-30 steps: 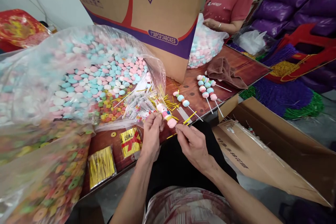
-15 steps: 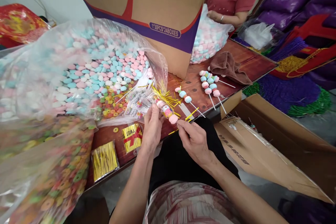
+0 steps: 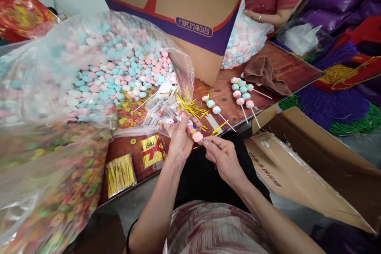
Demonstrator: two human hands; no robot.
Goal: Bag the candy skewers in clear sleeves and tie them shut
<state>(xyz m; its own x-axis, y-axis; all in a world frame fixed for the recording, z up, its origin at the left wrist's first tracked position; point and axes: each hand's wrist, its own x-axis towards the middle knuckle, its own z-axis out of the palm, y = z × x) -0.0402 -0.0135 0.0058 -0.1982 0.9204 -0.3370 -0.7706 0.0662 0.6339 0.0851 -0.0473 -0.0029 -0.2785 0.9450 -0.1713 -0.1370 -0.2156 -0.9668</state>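
A marshmallow skewer (image 3: 197, 137), its upper part in a clear printed wrapper, is held between my two hands above the table's front edge. My left hand (image 3: 181, 139) is closed round the wrapped upper part, hiding most of it. Below the lowest pink marshmallow, the fingertips of my right hand (image 3: 222, 155) pinch the stick. Just beyond my left hand lie gold twist ties (image 3: 190, 105) and a pile of printed clear wrappers (image 3: 162, 109). A single unwrapped skewer (image 3: 212, 105) rests to the right of the ties.
Open bags of marshmallows (image 3: 119, 73) and ring gummies (image 3: 71, 202) fill the left. Twist-tie packs (image 3: 120, 175) lie near the edge. A large carton (image 3: 208, 67) stands behind. Several skewers (image 3: 242, 94) and a brown cloth (image 3: 264, 73) lie right, above an open box (image 3: 297, 166). A co-worker's hand (image 3: 253, 15) is behind.
My left fingers have moved from pinching the skewer's top to curling round its wrapped part. My right hand still pinches the stick. The whole view has shifted slightly.
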